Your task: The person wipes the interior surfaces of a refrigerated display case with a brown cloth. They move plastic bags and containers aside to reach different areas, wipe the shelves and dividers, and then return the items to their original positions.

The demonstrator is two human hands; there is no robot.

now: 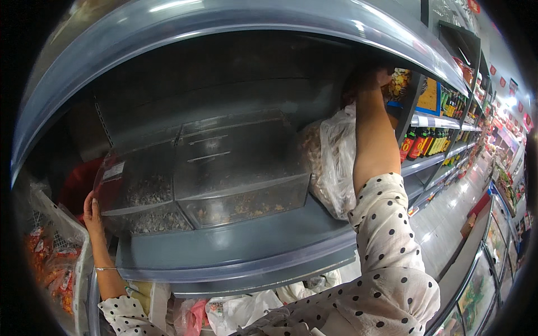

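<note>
My left hand (91,208) grips the left edge of a clear plastic bin (147,197), which has pale crumbs inside and a small white label on its lid. Beside it on the grey metal shelf (235,241) sits a wider clear bin (248,206) with a few brown bits at its bottom. Deep at the shelf's right end, in shadow, is my right hand (375,80); whether it holds anything is hidden. Below that hand, a translucent plastic bag (336,168) with brownish contents leans near the wider bin, partly behind my right forearm.
An upper shelf edge (252,21) curves overhead. Behind the left bin is a red container (80,185). A white crate (80,252) with red-orange packets stands at left. Bags (243,308) lie below. Sauce bottles (420,143) line shelves at right, beyond which are an aisle and freezers (475,277).
</note>
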